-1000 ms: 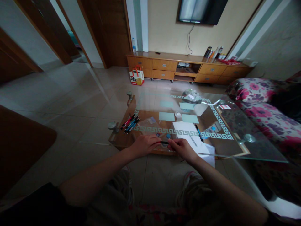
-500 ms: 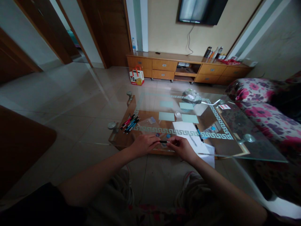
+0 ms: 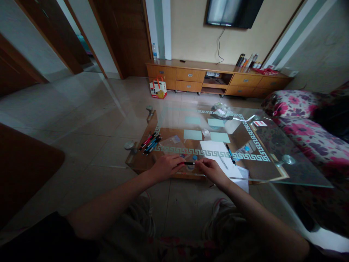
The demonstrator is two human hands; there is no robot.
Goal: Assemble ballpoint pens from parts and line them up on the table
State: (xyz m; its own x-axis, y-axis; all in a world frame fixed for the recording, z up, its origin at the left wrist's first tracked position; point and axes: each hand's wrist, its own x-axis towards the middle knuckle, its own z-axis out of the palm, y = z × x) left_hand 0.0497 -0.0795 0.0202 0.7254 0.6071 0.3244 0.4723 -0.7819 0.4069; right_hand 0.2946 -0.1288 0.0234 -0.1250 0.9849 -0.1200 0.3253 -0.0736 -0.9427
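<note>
The bench (image 3: 272,153) is clear glossy glass over a brown wooden shelf, the sheet (image 3: 215,151) on it matt white paper, the floor (image 3: 81,120) smooth shiny tile, the sofa (image 3: 302,127) flowered cloth

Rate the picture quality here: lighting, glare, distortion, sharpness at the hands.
Head view: dim overall, foreground arms underexposed; daylight glare washes the glass table and the television; wide-angle bending curves walls and doorframes at the edges; left hand and right hand holding the black pen look soft and small.
</note>
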